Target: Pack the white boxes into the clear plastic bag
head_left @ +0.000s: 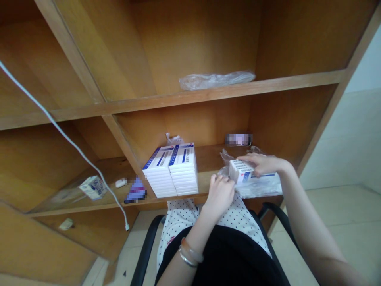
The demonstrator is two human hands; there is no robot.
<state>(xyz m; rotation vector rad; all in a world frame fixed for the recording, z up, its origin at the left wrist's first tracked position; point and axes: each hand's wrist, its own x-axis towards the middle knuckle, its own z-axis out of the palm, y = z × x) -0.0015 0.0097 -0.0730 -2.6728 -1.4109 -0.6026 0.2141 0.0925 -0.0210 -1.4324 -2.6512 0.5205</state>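
Note:
A clear plastic bag [260, 189] lies on the right part of the shelf, with a row of small white-and-blue boxes [238, 171] in its opening. My right hand [263, 163] is over these boxes, its fingers and thumb closed around their upper side. My left hand [219, 195] is at the bag's left edge, its fingers curled shut on the plastic; the fingertips are partly hidden. Left of my hands, two neat stacks of flat white-and-blue boxes [184, 174] stand side by side at the shelf's front edge.
Behind the bag lies a phone [238, 140]. A crumpled plastic bag [175, 140] sits behind the stacks, and folded plastic [217, 80] on the shelf above. In the left compartment are a box [93, 187] and a purple item [136, 190]. A white cable [74, 145] hangs in front.

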